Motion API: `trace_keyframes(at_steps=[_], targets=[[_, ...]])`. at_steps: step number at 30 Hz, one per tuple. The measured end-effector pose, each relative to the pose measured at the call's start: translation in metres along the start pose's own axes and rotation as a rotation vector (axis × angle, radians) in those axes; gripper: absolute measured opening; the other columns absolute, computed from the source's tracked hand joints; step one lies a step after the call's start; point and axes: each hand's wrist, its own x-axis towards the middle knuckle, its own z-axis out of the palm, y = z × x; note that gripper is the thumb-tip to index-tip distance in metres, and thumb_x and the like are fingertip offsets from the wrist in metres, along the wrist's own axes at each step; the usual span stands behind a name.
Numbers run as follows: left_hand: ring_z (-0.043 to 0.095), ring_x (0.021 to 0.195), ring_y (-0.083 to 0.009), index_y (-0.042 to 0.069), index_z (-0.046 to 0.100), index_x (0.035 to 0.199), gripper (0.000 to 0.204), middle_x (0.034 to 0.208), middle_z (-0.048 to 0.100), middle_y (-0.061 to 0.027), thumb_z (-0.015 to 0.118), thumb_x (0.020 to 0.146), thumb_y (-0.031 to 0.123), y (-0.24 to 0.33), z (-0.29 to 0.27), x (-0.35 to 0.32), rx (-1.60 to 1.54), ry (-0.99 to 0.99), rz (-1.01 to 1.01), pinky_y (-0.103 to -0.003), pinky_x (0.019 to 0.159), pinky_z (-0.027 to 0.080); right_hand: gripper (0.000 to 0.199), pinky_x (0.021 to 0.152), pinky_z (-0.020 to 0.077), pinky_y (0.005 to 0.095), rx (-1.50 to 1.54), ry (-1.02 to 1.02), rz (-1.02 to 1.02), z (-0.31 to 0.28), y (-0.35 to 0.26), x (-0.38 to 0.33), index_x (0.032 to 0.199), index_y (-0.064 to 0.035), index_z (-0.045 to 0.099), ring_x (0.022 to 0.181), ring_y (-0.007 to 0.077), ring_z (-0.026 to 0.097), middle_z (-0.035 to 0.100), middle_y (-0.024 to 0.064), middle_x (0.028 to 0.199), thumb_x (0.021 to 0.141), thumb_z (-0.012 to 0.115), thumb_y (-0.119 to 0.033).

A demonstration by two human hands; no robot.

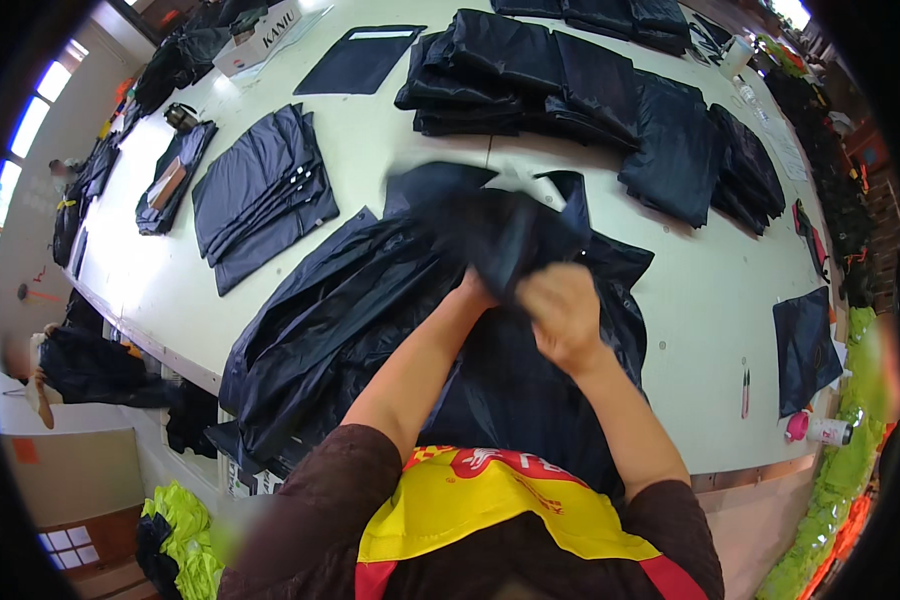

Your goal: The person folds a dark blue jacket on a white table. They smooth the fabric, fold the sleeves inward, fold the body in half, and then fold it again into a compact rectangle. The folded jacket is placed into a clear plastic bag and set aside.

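A large black garment [330, 310] of thin, slightly shiny fabric lies spread over the near edge of the white table, its folds running toward me. Above its middle, a black fabric piece [500, 225] is lifted and smeared by motion. My right hand [565, 315] is closed on this piece, fingers curled and a little blurred. My left hand [475, 288] reaches under the same piece, which covers its fingers. Whether the lifted piece is part of the large garment, I cannot tell.
Folded black garments stand in a stack [525, 80] at the far side, with another pile [270, 185] on the left. A pen [745, 393], a black fabric piece [805, 350] and a pink-lidded bottle [820, 430] lie on the right. A white box [258, 42] is at far left.
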Motion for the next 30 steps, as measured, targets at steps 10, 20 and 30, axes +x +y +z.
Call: trace_keyframes(at_steps=[10, 20, 30], targets=[[0.051, 0.117, -0.0249, 0.006, 0.041, 0.134, 0.046, 0.131, 0.052, -0.0099, 0.035, 0.099, 0.035, 0.106, -0.127, -0.19, -1.61, 0.128, -1.286, -0.038, 0.099, 0.042, 0.019, 0.088, 0.0474, 0.0311, -0.076, -0.195, 1.021, -0.063, -0.086, -0.132, 0.104, 0.0028, 0.062, 0.1, 0.0243, 0.062, 0.064, 0.0146, 0.106, 0.087, 0.057, -0.003], [0.067, 0.079, -0.0175, 0.003, 0.06, 0.099, 0.018, 0.092, 0.067, -0.0077, 0.061, 0.081, -0.002, 0.163, -0.142, -0.169, -1.38, 0.302, -1.127, -0.029, 0.071, 0.055, 0.018, 0.075, 0.0507, 0.0407, 0.138, -1.173, 0.606, 0.048, -0.098, -0.005, 0.088, -0.0005, 0.065, 0.084, 0.0345, 0.064, 0.065, 0.0211, 0.085, 0.078, 0.056, -0.012], [0.059, 0.055, -0.0091, 0.009, 0.058, 0.092, 0.012, 0.078, 0.064, -0.0003, 0.06, 0.08, 0.008, 0.166, -0.169, -0.17, -1.281, 0.554, -1.21, -0.019, 0.036, 0.042, 0.028, 0.088, 0.0425, 0.0508, -0.167, -1.221, 0.833, 0.028, -0.08, 0.001, 0.094, -0.0024, 0.064, 0.095, 0.0375, 0.062, 0.065, 0.0214, 0.1, 0.087, 0.053, -0.027]])
